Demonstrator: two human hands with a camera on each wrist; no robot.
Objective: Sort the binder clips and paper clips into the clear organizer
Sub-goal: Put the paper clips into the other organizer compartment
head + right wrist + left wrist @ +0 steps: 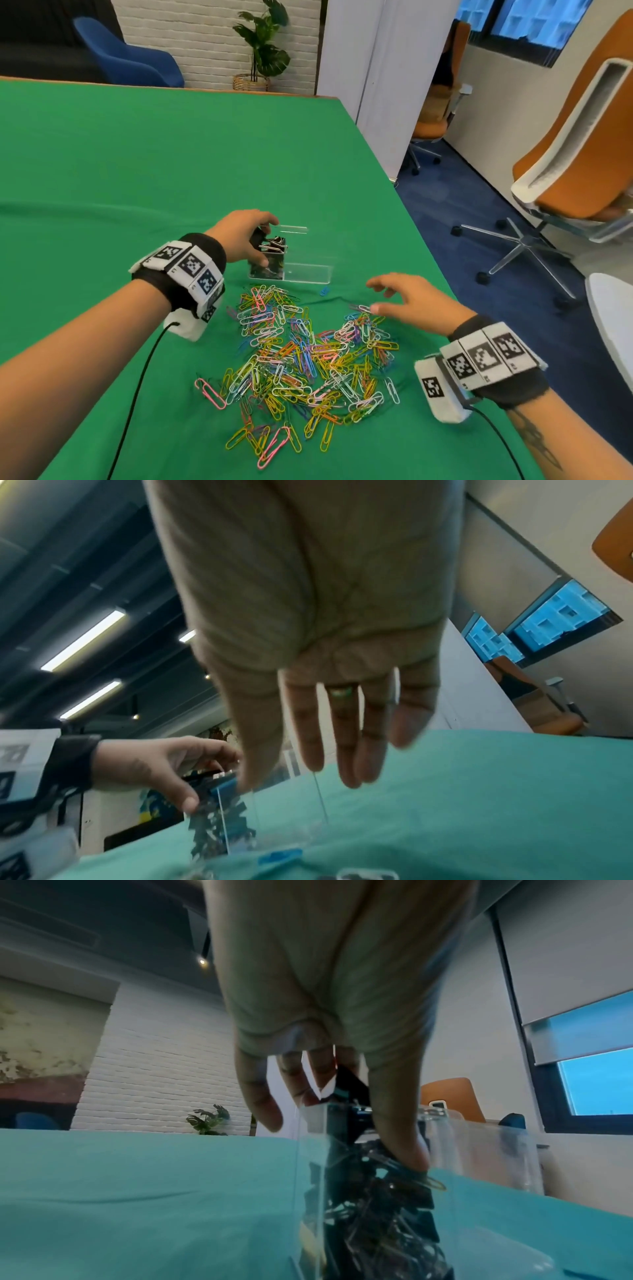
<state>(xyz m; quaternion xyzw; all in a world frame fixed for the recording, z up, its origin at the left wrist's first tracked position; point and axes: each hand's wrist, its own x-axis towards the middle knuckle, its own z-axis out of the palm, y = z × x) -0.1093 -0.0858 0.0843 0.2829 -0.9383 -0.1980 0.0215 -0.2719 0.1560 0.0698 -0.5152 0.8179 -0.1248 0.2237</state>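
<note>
On the green tablecloth (171, 164), the clear organizer (308, 269) stands just behind a big heap of coloured paper clips (301, 356). Its left compartment is packed to the rim with black binder clips (272, 245); the compartment beside it on the right looks empty, as far as the clear walls allow me to tell.

I judge that the step in hand is to push the last binder clip into the full compartment. To do it well, the clip should go down with its wire arms folded flat, so that it does not spring out, and the organizer should stay steady, because it is light and can tip. Then the paper clips should go only into the empty compartment.

The left hand (245, 240) is curled over the left compartment. Its fingertips pinch a black binder clip (351, 1084) at the rim, and its thumb (399, 1139) presses against the near wall. The right hand (411, 301) hovers over the far edge of the heap with its fingers spread and relaxed; it holds nothing.
</note>
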